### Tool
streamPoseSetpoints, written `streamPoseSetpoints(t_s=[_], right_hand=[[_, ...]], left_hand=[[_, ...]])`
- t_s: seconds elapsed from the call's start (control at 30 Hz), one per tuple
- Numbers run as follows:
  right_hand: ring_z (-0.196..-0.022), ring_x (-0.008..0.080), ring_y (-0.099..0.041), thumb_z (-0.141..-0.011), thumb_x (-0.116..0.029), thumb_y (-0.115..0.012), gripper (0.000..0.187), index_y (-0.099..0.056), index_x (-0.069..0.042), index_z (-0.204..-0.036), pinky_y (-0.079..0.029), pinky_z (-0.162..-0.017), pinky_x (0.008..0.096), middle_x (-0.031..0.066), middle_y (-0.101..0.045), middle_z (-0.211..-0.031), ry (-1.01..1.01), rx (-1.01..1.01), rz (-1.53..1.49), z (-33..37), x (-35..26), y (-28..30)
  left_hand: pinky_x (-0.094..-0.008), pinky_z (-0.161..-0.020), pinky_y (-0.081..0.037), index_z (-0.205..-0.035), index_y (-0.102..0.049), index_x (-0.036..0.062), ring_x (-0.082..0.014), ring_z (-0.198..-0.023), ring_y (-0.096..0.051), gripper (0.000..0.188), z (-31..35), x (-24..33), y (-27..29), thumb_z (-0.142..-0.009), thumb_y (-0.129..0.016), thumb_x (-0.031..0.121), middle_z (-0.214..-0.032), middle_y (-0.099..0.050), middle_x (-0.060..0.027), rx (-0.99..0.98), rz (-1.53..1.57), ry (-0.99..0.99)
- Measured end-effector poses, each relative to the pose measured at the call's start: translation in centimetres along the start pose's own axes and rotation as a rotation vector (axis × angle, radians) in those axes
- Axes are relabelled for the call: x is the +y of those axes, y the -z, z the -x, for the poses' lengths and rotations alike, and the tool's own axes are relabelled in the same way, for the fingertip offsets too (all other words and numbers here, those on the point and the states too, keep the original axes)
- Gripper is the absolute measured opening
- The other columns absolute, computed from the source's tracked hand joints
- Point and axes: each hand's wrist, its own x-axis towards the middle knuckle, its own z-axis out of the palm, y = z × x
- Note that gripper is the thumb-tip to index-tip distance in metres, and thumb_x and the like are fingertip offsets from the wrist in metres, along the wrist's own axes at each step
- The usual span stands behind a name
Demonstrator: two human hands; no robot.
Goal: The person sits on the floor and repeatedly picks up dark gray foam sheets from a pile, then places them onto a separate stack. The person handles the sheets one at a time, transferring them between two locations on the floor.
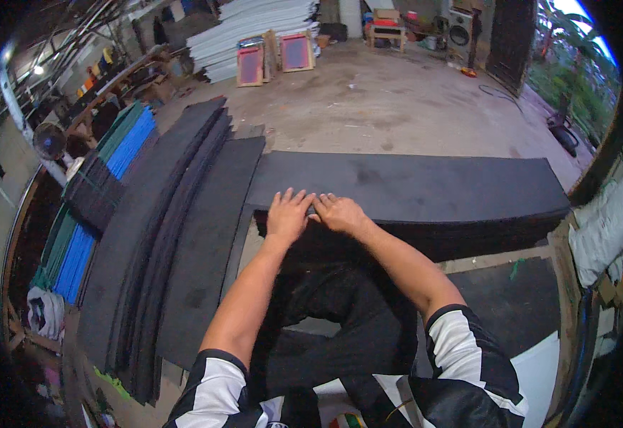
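A long stack of black flat sheets (425, 185) lies crosswise in front of me. My left hand (290, 214) rests on the near edge of its top sheet, close to the left end, with the fingers stretched out flat. Right beside it, my right hand (340, 212) lies on the same edge, its fingers over the top surface and slightly bent. The thumbs almost meet between the two hands. What is under the palms is hidden. Neither hand visibly lifts the sheet.
More long black sheets (208, 214) are piled to the left, beside blue and green stacked pieces (75, 260). A white sack (600, 235) stands at the right. Framed panels (297, 53) lean on a white stack (254, 28) across the concrete floor (390, 107). A doorway opens at the far right.
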Motion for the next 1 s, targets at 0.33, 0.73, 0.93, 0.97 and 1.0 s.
streamPoseSetpoints(t_s=[0.33, 0.73, 0.93, 0.97, 1.0], right_hand=[[-0.139, 0.0354, -0.052, -0.096, -0.017, -0.056, 0.052, -0.053, -0.006, -0.146, -0.041, -0.114, 0.0554, 0.0175, -0.056, -0.149, -0.324, -0.034, 0.213, 17.4, 4.8, 3.3], [-0.133, 0.031, -0.058, -0.095, -0.017, -0.055, 0.048, -0.056, -0.01, -0.143, -0.046, -0.11, 0.0521, 0.0123, -0.062, -0.143, -0.182, 0.113, 0.076, 15.5, -0.5, 4.7], [-0.134, 0.0315, -0.058, -0.088, -0.013, -0.059, 0.053, -0.059, -0.012, -0.141, -0.047, -0.109, 0.0511, 0.0098, -0.062, -0.143, -0.34, 0.095, 0.213, 25.7, 6.5, 6.9], [-0.135, 0.0314, -0.057, -0.087, -0.011, -0.061, 0.056, -0.058, -0.014, -0.142, -0.046, -0.11, 0.0509, 0.0089, -0.062, -0.144, -0.363, 0.096, 0.266, 27.5, 7.9, 7.2], [-0.135, 0.0315, -0.056, -0.086, -0.009, -0.062, 0.058, -0.058, -0.018, -0.143, -0.045, -0.111, 0.0512, 0.0089, -0.062, -0.143, -0.418, 0.083, 0.261, 28.3, 8.4, 7.8]], left_hand=[[-0.0541, -0.114, -0.041, -0.146, -0.055, 0.0211, -0.0324, -0.139, -0.052, 0.072, 8.7, -4.9, -0.6, -0.08, -0.082, 0.021, -0.148, -0.059, -0.0053, 0.038, -0.122, 0.022], [-0.0528, -0.109, -0.047, -0.146, -0.056, 0.0277, -0.0362, -0.136, -0.055, 0.079, 6.3, 4.2, 0.0, -0.074, -0.086, 0.019, -0.149, -0.058, -0.0076, -0.011, -0.043, 0.029], [-0.0517, -0.111, -0.047, -0.148, -0.054, 0.0275, -0.0366, -0.138, -0.054, 0.088, 11.7, -0.3, 2.0, -0.068, -0.089, 0.014, -0.15, -0.057, -0.0082, -0.042, -0.038, 0.078], [-0.0514, -0.111, -0.047, -0.148, -0.054, 0.0276, -0.0364, -0.138, -0.054, 0.088, 12.7, -0.8, 2.4, -0.067, -0.089, 0.012, -0.15, -0.058, -0.0082, -0.034, -0.028, 0.091], [-0.051, -0.111, -0.047, -0.148, -0.054, 0.0277, -0.0362, -0.138, -0.054, 0.089, 14.0, -1.6, 2.8, -0.067, -0.088, 0.011, -0.149, -0.058, -0.0083, -0.029, -0.024, 0.113]])
